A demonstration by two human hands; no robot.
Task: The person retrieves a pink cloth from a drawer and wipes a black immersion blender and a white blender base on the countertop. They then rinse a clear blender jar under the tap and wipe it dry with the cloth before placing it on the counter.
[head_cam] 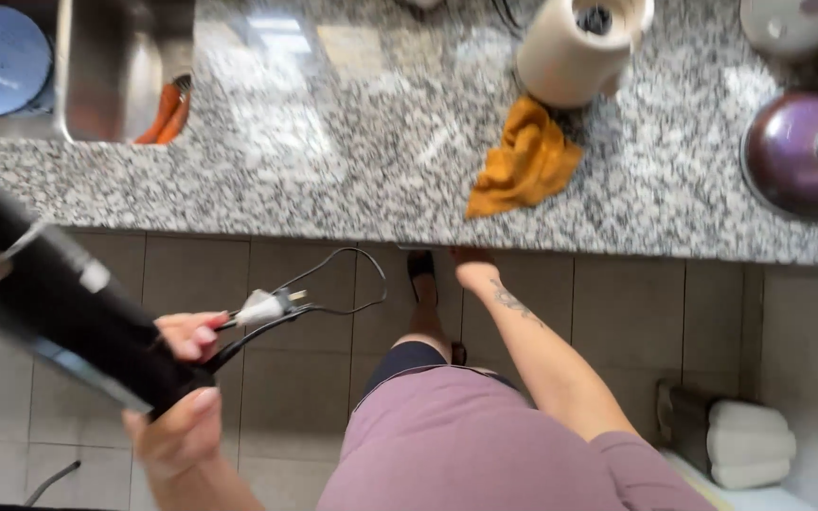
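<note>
1. Right, the left hand [177, 431] at lower left of the frame is wrapping around the end of a long black cylindrical appliance body [59, 308], fingers pressed around it; the body is running up toward the left edge.
2. The black power cord with a white two-prong plug [267, 308] is looping out at centre-left, over the beige tiled floor [636, 322]; a pinkish fingertip beside the plug is pinching the cord, likely the same hand.
3. The right hand [475, 273] is reaching to the underside edge of the speckled grey granite countertop [333, 180], mid-frame; its fingers are hidden, so I cannot tell its grip.
4. Judgement, for handling well: keeping the cord gathered near the plug, keeping the loop off the floor, and supporting the heavy body closer to its middle would be steadier.
5. Counts: one appliance, one cord and plug, one crumpled mustard-yellow cloth [523, 166] at upper centre, one cream paper towel roll [575, 43] above it, one purple round pot lid [802, 151] at upper right, one steel sink [120, 71] at upper left, two orange carrots [168, 112] in it.
</note>
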